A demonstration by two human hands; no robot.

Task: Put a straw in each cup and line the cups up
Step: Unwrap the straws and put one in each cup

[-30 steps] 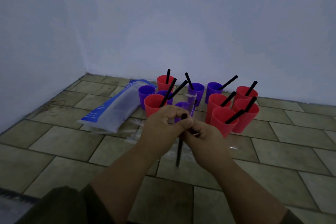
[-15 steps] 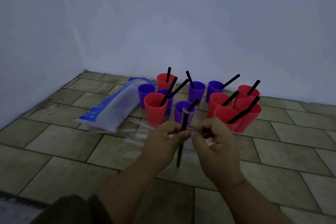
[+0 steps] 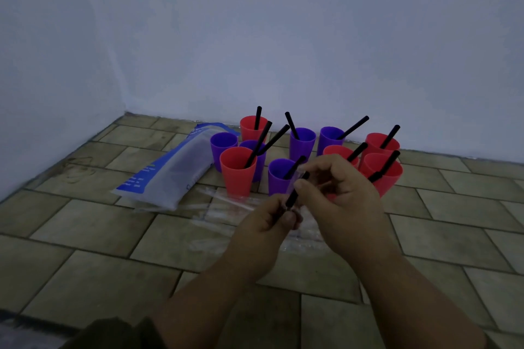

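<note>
A black straw (image 3: 293,196) is pinched low by the left hand (image 3: 270,225), its clear wrapper (image 3: 297,178) gripped by the right hand (image 3: 347,193), before clustered cups; most are strawed, the leftmost purple cup (image 3: 224,144) unfilled, none lined up.

A plain, dimly lit indoor room; what kind cannot be told. The cluster of red and purple plastic cups (image 3: 236,176) stands on a floor of tan rectangular tiles (image 3: 85,235) laid brick-fashion. A pale painted wall (image 3: 312,51) rises just behind the cups. A second pale wall (image 3: 42,79) stands left of them, the two meeting in a corner.
</note>
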